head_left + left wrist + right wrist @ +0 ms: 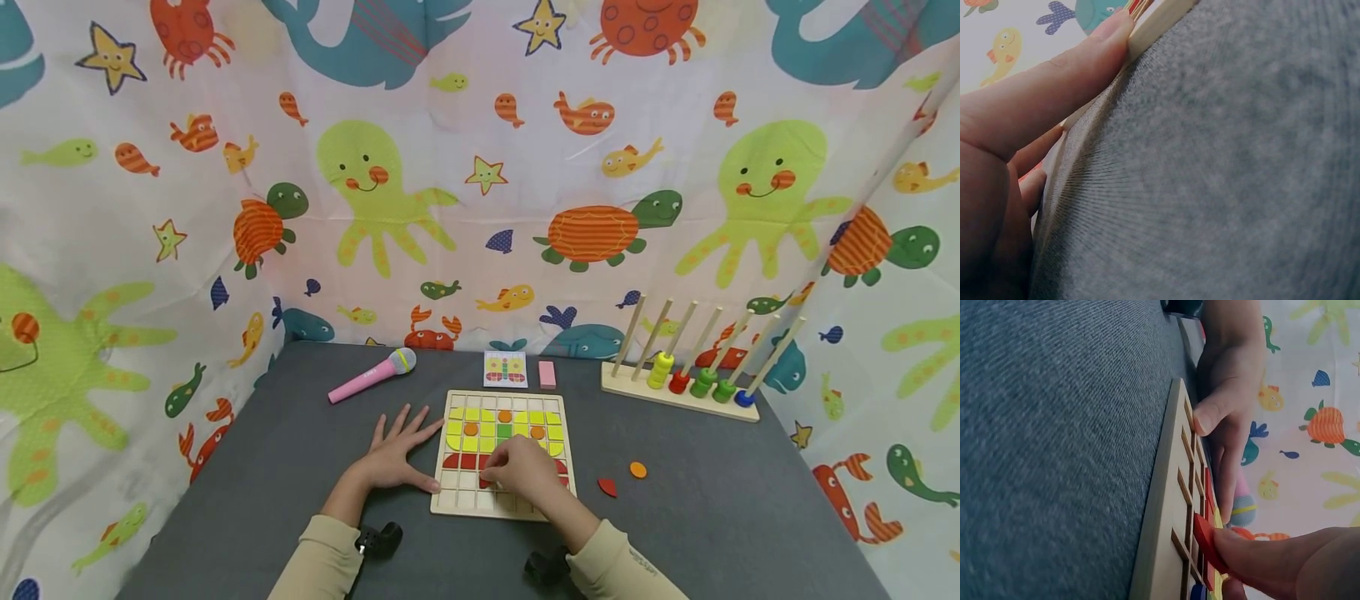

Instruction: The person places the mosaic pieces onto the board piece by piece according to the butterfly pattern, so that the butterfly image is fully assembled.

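A wooden grid board [467, 501] lies on the table, its upper cells filled with yellow, orange and green pieces. Dark red pieces [462, 461] form a row below them. My left hand [397, 454] lies at the board's left side with fingers spread, the thumb touching the edge near the lower corner. Over the lower middle cells, my right hand [519, 471] pinches a red piece [1208, 540] between thumb and finger. That piece is tilted against the grid in the right wrist view. Part of a blue piece [1197, 592] shows beside it; the right hand hides several cells.
Right of the board lie a loose red piece [607, 487] and an orange disc [637, 470]. Behind it are a pattern card [506, 369] and a pink block [547, 375]. A pink toy microphone [367, 381] lies back left; a pegged bead stand [678, 396] stands back right.
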A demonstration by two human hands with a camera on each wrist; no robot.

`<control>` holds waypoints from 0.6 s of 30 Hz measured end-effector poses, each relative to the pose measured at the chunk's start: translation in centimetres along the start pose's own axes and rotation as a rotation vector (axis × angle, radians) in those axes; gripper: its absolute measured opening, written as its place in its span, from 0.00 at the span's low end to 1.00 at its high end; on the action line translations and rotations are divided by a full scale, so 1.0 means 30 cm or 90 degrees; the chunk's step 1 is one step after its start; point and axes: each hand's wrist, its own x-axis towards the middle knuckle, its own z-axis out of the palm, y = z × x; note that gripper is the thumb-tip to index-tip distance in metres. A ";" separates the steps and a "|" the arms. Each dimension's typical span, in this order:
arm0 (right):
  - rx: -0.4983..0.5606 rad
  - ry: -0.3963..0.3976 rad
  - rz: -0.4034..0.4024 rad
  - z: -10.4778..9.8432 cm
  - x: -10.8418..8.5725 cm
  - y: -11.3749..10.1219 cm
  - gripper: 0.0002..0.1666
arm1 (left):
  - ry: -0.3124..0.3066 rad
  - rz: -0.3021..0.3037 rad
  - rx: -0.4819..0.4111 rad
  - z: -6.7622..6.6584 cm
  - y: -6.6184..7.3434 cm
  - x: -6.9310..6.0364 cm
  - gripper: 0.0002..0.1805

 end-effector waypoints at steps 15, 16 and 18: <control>-0.039 0.109 0.008 -0.004 0.044 0.033 0.21 | -0.001 0.007 -0.008 0.000 0.003 -0.004 0.64; -0.034 0.119 0.004 -0.014 0.042 0.038 0.19 | -0.004 0.006 -0.009 0.001 0.001 -0.002 0.64; -0.019 0.130 0.012 -0.041 0.032 0.049 0.16 | -0.005 0.004 -0.013 0.003 -0.001 -0.001 0.65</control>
